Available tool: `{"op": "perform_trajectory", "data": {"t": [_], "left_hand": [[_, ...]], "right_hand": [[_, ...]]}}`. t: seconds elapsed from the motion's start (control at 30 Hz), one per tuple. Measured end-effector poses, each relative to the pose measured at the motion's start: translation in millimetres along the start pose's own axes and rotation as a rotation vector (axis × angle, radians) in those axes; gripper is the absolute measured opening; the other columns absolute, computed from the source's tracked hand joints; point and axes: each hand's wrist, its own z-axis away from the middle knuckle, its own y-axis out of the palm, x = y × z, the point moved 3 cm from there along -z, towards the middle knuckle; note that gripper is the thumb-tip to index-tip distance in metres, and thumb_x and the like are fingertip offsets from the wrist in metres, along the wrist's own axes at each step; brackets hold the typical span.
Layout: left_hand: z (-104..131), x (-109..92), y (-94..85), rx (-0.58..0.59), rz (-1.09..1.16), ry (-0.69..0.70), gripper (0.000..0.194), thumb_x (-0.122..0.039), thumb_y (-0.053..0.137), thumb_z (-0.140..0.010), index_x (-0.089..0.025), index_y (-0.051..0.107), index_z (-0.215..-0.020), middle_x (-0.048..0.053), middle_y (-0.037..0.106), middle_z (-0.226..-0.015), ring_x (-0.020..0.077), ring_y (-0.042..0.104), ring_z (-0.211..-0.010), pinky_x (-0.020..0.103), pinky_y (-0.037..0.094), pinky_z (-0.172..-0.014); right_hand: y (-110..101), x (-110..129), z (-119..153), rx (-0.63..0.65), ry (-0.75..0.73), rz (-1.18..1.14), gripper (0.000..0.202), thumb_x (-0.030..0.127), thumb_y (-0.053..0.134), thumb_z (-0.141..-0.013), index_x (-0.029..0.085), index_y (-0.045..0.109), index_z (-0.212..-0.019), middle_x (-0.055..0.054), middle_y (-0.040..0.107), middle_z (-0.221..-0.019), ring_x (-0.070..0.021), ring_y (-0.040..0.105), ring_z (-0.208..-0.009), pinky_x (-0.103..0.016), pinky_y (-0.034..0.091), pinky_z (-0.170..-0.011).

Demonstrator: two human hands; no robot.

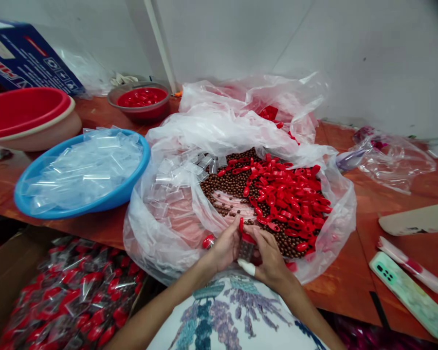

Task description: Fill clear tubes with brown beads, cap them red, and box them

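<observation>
Low in front of me, both hands meet at a small clear plastic container (246,249) with a red cap. My left hand (224,249) pinches its left side by the upright red tab, and my right hand (272,255) wraps round the other side. A white cover sits on my right thumb; dark contents show dimly through the plastic. Just beyond lies an open plastic bag (149,243) holding brown beads (222,187), a heap of red caps (284,194) and several clear empty containers (175,172). Another red-capped piece (208,241) lies beside my left hand.
A blue basin (144,165) of clear containers stands left, with red and cream basins (67,119) behind. Red-capped containers (83,291) fill a box below the table's edge. A bowl (113,99) of red parts sits at the back; a phone (409,291) lies right.
</observation>
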Motion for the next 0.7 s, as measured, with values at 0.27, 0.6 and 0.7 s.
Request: {"op": "perform_trajectory", "data": {"t": [0.27,0.6,0.7], "left_hand": [[-0.3,10.3,-5.0,-0.086,-0.048,-0.031,0.041,-0.045,0.047,-0.082,-0.009,0.065,-0.089,0.006,0.066,-0.059,0.0153,0.059,-0.05,0.026,0.046,-0.054],[-4.3,20.2,-7.1,-0.238,-0.142,0.193,0.047,-0.056,0.045,-0.079,-0.012,0.063,-0.08,-0.002,0.051,-0.043,0.0098,0.044,-0.036,0.021,0.036,-0.04],[-2.5,20.1,-4.3,-0.22,-0.214,0.297,0.041,-0.05,0.046,-0.081,-0.014,0.06,-0.093,-0.004,0.048,-0.043,0.0092,0.041,-0.035,0.02,0.034,-0.038]], "right_hand": [[-5.3,0.6,-0.3,0.011,0.077,0.036,0.076,0.028,0.063,-0.072,0.018,0.023,-0.136,-0.016,0.041,-0.127,-0.029,0.04,-0.12,-0.049,0.038,-0.097],[-4.6,4.4,-11.2,0.095,0.073,0.094,0.069,0.036,0.061,-0.072,0.014,0.034,-0.132,-0.015,0.047,-0.126,-0.0281,0.043,-0.116,-0.047,0.035,-0.097],[-4.9,3.9,-13.2,0.075,0.002,0.118,0.065,0.037,0.061,-0.071,0.015,0.039,-0.128,-0.014,0.051,-0.123,-0.0275,0.046,-0.113,-0.046,0.034,-0.096]]}}
